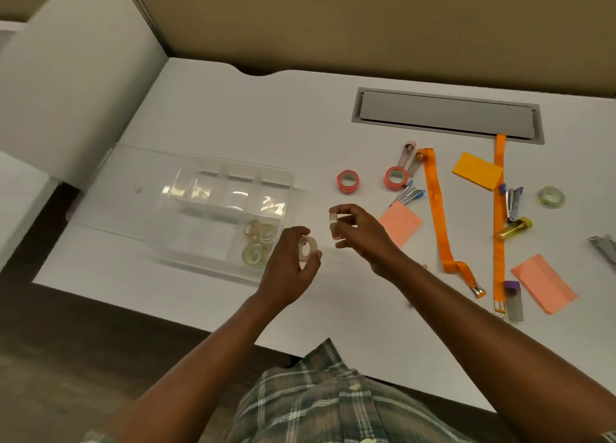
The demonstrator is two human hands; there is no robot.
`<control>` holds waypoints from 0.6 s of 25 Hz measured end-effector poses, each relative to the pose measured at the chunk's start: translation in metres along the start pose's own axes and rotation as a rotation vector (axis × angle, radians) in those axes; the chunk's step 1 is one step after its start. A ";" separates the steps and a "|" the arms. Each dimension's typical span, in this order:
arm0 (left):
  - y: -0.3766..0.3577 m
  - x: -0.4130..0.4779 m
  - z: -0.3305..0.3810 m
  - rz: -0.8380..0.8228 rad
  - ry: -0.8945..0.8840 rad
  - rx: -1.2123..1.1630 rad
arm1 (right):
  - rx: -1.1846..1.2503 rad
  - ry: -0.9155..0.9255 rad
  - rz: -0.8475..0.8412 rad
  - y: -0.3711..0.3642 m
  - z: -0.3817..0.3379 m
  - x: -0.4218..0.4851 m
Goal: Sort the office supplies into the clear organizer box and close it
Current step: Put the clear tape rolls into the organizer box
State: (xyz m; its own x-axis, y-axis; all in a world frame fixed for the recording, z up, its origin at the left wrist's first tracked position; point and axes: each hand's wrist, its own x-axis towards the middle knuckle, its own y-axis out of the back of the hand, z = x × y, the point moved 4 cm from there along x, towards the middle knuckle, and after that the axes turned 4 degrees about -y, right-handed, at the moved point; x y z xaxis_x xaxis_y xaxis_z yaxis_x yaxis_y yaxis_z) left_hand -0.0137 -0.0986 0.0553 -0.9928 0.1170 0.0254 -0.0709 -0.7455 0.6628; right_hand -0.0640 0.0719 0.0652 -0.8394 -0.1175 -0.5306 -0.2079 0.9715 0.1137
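1. Left hand [293, 259] closed around a small white tape roll [307, 248], held above the table [213, 109] just beside the near right corner of the clear organizer box [186, 209].
2. Right hand [358, 232] pinches a second white tape roll [333, 227] on edge between thumb and fingers, a little right of the left hand, not touching it.
3. White table carries everything; a grey cable hatch [446, 114] is set into its far side.
4. Clear organizer box lies open left of the hands, lid [133, 182] folded back to the left. Dividers split it into compartments.
5. Near right compartment holds several clear tape rolls [256, 244]; the other compartments look bare, though glare hides some detail.
6. Two orange lanyards [436, 206] run down the table on the right, metal clips at their near ends.
7. Sticky-note pads: orange pad [477, 171] far, pink pad [401, 224] just beside the right hand, another pink pad [543, 284] near the right edge.
8. Two red tape rolls [347, 181] sit beyond the hands, well apart from the box.
9. One clear tape roll [551, 196] lies alone at far right.
10. Small staplers and tubes are scattered among the lanyards; too small to identify each.
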 end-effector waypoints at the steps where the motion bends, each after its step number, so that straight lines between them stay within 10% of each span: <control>1: 0.009 -0.002 -0.009 0.005 -0.037 0.049 | -0.041 0.029 -0.019 -0.015 -0.006 0.002; 15: 0.067 0.001 -0.104 0.021 -0.001 0.631 | -1.183 0.640 0.010 -0.144 -0.023 0.048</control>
State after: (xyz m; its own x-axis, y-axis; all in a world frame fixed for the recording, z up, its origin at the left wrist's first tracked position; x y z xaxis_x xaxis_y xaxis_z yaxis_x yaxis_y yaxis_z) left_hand -0.0294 -0.2167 0.0222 -0.9933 0.1068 0.0438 0.0196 -0.2175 0.9759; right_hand -0.0854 -0.0785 0.0428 -0.8614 -0.5017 -0.0796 -0.2331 0.2512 0.9395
